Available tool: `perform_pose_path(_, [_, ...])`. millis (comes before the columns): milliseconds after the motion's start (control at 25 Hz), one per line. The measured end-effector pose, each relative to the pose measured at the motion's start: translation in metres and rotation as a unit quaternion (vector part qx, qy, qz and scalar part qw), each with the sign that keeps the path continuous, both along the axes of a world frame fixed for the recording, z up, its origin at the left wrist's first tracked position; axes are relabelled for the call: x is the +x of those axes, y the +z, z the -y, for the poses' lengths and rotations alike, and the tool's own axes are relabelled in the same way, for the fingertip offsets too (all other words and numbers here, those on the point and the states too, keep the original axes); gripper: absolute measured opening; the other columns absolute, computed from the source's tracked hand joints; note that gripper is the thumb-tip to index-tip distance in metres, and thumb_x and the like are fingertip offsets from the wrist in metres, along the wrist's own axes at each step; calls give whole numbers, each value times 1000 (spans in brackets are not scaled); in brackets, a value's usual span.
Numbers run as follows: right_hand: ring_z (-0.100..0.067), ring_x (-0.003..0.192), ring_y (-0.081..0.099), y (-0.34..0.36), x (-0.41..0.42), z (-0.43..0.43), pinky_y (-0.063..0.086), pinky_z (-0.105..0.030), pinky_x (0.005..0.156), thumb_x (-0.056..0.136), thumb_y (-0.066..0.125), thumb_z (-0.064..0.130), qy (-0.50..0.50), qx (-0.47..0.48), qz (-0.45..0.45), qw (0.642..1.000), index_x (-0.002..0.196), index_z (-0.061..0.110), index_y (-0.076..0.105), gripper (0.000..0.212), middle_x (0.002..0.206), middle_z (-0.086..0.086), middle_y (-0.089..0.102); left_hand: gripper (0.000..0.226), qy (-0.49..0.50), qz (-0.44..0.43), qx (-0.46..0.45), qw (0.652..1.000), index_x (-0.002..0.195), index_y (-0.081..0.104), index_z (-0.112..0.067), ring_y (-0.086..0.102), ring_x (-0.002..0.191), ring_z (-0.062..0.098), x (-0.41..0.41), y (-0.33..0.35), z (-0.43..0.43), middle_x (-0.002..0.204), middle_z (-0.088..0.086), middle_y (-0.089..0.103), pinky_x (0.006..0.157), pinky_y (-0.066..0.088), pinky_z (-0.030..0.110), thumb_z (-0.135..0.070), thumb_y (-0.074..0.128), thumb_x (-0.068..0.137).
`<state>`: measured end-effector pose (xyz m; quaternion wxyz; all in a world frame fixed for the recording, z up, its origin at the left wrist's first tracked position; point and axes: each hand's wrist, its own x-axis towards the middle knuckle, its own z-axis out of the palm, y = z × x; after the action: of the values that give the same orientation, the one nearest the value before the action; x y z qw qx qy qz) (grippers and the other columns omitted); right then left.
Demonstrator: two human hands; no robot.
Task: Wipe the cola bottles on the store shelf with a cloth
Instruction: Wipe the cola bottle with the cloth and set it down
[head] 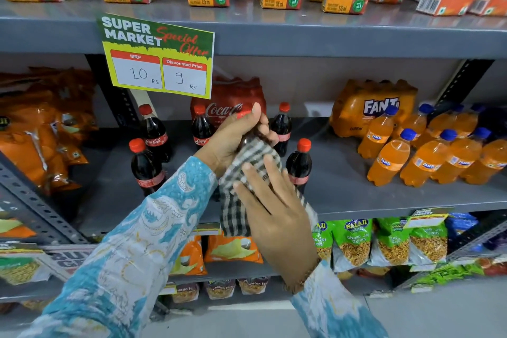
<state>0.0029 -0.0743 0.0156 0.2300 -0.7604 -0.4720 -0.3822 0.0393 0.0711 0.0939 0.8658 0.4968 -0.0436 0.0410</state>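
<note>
The left hand grips a dark plastic cola bottle by its neck, lifted off the grey metal shelf. The right hand presses a black-and-white checked cloth around its body. Judging by this, wiping is midway; five red-capped cola bottles stand waiting on the shelf.

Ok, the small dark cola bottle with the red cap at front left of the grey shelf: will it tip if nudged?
Probably. The small dark cola bottle is tall and narrow, so a high push may topple it. It looks full, which should steady it somewhat. Once down, its round body would likely roll on the smooth grey shelf.
</note>
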Motion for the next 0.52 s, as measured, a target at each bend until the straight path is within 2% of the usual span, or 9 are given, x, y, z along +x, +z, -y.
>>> perform_pose_path(160, [-38, 130, 43, -29, -19, 26, 49, -53, 93, 99, 38, 0, 36, 11, -20, 999, 108, 1, 70, 33, 129, -13, 58, 43, 5, -1, 11, 1000, 56, 68, -15, 63, 54, 14, 2, -2, 1, 50, -3, 62, 60, 55, 27, -47, 89, 38])
perform_pose_path(240, [-40, 128, 46, -10, -21, 19, 51, -51, 94, 93, 47, -4, 53, 54, -12, 997, 107, -2, 70, 27, 128, -15, 57, 43, -2, -7, 4, 1000, 58, 68, -15, 65, 58, 15, 1, -2, -1, 53, -3, 63, 61, 55, 27, -47, 89, 39])
perform_pose_path(360, [-39, 128, 47, 26, -4, -7, 43, -54, 102, 95, 49, 2, 27, 78, 1, 997, 108, 3, 71, 26, 127, -14, 60, 39, -43, -27, 0, 999, 66, 68, -16, 69, 72, 16, -1, 1, 1, 62, -2, 68, 66, 57, 27, -45, 86, 48])
perform_pose_path(440, [-37, 132, 42, 22, 6, -15, 40, -59, 102, 94, 51, 4, -14, 47, 6, 999, 111, 7, 69, 25, 131, -11, 58, 30, -19, -21, -2, 1000, 66, 68, -14, 69, 72, 17, -1, 5, 7, 63, 0, 69, 70, 57, 28, -42, 79, 58])
perform_pose_path(520, [-39, 135, 36, -5, 5, -3, 38, -62, 101, 96, 44, 2, -20, 26, -6, 999, 115, 5, 67, 29, 135, -12, 56, 25, 33, -15, 2, 999, 59, 69, -14, 68, 65, 16, 1, 10, 13, 57, 0, 66, 68, 58, 29, -38, 67, 67])
